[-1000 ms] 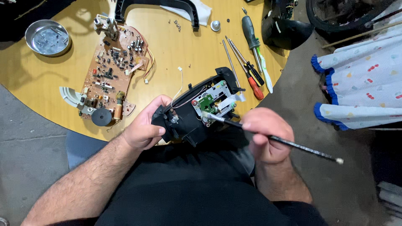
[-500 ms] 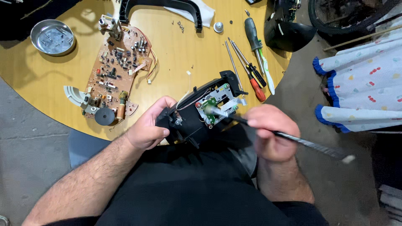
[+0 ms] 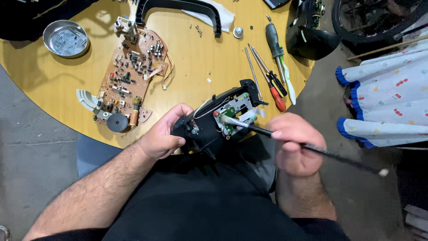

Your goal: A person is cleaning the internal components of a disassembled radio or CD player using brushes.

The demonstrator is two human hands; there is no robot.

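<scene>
My left hand [image 3: 166, 134] grips a black plastic housing [image 3: 209, 127] with an open metal mechanism and a small green board inside. It is held at the near edge of the round wooden table [image 3: 196, 53], over my lap. My right hand [image 3: 294, 143] holds a long thin black brush [image 3: 312, 147] like a pencil. The brush's pale tip rests on the mechanism [image 3: 234, 117], and its handle points out to the right.
A brown circuit board [image 3: 129, 76] with wires lies on the table's left, a round metal dish [image 3: 66, 38] beyond it. Several screwdrivers [image 3: 272, 76] lie at the right, a curved black handle [image 3: 178, 9] at the back. A patterned cloth [image 3: 388, 89] hangs right.
The brush tip has shifted a little across the mechanism, and my right hand has moved slightly. My left hand keeps its hold on the housing.
</scene>
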